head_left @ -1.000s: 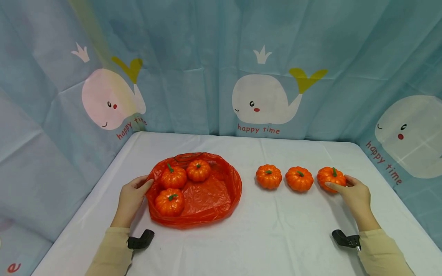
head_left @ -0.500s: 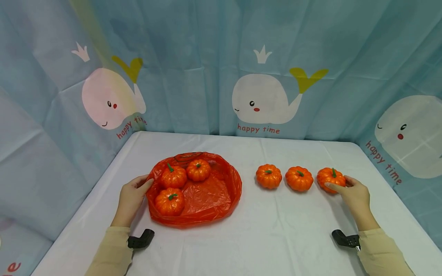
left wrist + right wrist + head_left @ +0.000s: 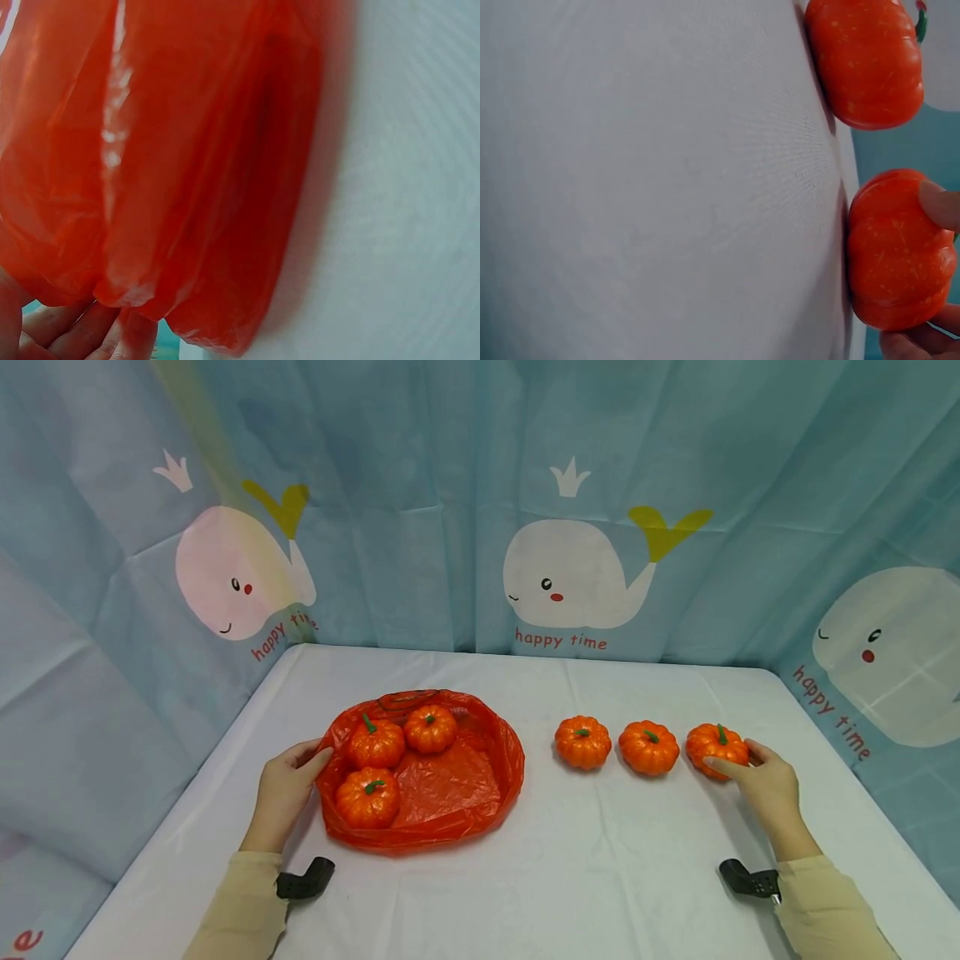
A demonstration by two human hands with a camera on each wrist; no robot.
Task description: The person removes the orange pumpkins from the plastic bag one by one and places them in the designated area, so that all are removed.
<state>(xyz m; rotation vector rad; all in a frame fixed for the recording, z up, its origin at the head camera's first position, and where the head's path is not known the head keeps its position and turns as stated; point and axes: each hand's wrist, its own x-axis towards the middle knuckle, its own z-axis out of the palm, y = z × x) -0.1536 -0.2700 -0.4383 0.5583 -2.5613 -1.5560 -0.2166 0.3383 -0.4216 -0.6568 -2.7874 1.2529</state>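
Observation:
A red plastic bag [image 3: 450,789] lies spread like a shallow bowl on the left of the table, three small orange pumpkins inside it. My left hand [image 3: 287,793] pinches the bag's left rim; in the left wrist view its fingers [image 3: 82,334] show under the red film [image 3: 202,150]. On the right, three more pumpkins stand in a row: one [image 3: 582,743], a middle one [image 3: 648,749] and the rightmost [image 3: 716,751]. My right hand [image 3: 772,793] grips the rightmost between thumb and fingers, and the right wrist view shows this pumpkin [image 3: 900,255] against the tabletop.
A white cloth [image 3: 525,893] covers the table. Behind it and along both sides hangs a blue curtain [image 3: 420,527] with printed whales. Black devices are strapped at both wrists, the left one [image 3: 306,881] and the right one [image 3: 750,881].
The rightmost pumpkin and my right hand have shifted very slightly left, and the stem leans a little more to the left. My left hand keeps its hold on the bag.

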